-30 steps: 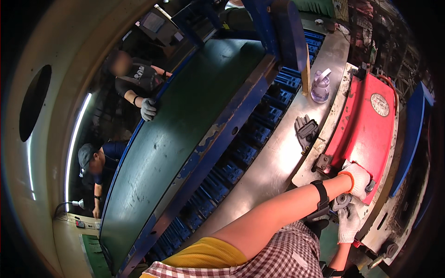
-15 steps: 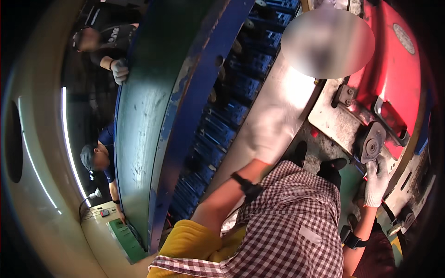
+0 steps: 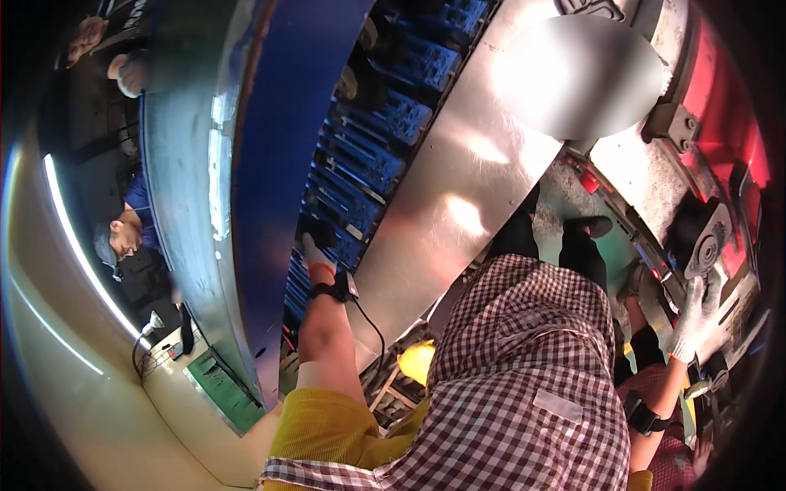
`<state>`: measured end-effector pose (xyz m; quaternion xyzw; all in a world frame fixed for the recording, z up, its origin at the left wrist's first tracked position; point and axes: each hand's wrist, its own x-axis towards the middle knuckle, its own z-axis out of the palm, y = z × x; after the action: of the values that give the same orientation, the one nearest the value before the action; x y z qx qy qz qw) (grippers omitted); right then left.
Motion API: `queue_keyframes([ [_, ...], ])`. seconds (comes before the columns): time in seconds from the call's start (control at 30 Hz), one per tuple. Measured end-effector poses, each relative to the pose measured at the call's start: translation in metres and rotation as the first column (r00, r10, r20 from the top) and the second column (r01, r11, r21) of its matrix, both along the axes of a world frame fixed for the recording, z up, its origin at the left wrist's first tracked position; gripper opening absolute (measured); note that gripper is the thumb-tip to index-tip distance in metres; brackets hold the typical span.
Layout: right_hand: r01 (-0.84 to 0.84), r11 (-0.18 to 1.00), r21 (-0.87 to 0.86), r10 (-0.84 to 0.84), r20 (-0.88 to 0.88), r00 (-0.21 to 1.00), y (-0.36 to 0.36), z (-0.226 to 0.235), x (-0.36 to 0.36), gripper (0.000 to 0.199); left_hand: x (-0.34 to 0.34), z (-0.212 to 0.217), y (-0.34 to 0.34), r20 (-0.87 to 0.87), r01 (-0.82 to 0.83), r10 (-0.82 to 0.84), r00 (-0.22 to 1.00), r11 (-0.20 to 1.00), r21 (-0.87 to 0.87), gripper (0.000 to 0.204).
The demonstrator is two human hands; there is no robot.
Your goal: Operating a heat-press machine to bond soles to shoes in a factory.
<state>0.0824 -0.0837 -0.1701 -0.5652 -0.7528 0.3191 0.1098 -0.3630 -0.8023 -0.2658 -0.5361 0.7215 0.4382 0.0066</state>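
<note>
My left hand (image 3: 313,250), in a pale glove with an orange cuff and a black wrist strap, reaches up into a row of blue slotted parts (image 3: 368,172) that runs beside a shiny metal plate (image 3: 458,204). Its fingers are hidden among the blue parts. My right hand (image 3: 692,319) wears a white glove and lies flat against the grey metal frame of a red machine (image 3: 729,123), just below a round metal disc (image 3: 706,245). My checked shirt fills the lower middle of the view.
A large curved blue-green panel (image 3: 237,164) stands to the left. Beyond it are a person in a blue shirt and cap (image 3: 123,237) and another person's gloved hand (image 3: 131,74). A green box (image 3: 221,389) sits at the lower left. Feet stand on the floor (image 3: 573,204).
My left arm swung from the red machine on the right across to the blue row on the left. The view tilted down and closer. My right hand stayed by the machine.
</note>
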Motion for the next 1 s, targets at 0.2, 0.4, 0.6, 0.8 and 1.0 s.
queue_keyframes([
  [0.2, 0.083, 0.996, 0.01, -0.084, 0.101, 0.991, 0.012, 0.006, 0.018, 0.048, -0.04, -0.038, -0.054, -0.002, -0.031, 0.032, 0.999, 0.958, 0.285, 0.063],
  [0.4, 0.044, 0.997, 0.059, -0.045, 0.02, 0.999, 0.016, 0.005, 0.028, 0.049, -0.057, -0.051, -0.091, 0.211, 0.071, -0.17, 0.963, 0.91, 0.408, 0.047],
  [0.6, -0.02, 0.995, 0.095, 0.006, 0.151, 0.989, 0.01, 0.015, 0.015, 0.047, -0.036, -0.027, -0.071, 0.074, 0.046, -0.084, 0.994, 0.91, 0.413, 0.036],
  [0.8, -0.269, 0.922, 0.278, 0.052, 0.6, 0.798, -0.011, 0.039, -0.021, 0.046, -0.012, 0.013, -0.004, -0.144, 0.011, 0.08, 0.986, 0.839, 0.544, 0.032],
  [1.0, 0.025, 0.998, -0.058, -0.026, -0.008, 1.0, -0.011, 0.038, -0.037, 0.043, 0.007, 0.016, 0.148, -0.312, 0.362, -0.209, 0.927, 0.719, 0.593, 0.042],
])
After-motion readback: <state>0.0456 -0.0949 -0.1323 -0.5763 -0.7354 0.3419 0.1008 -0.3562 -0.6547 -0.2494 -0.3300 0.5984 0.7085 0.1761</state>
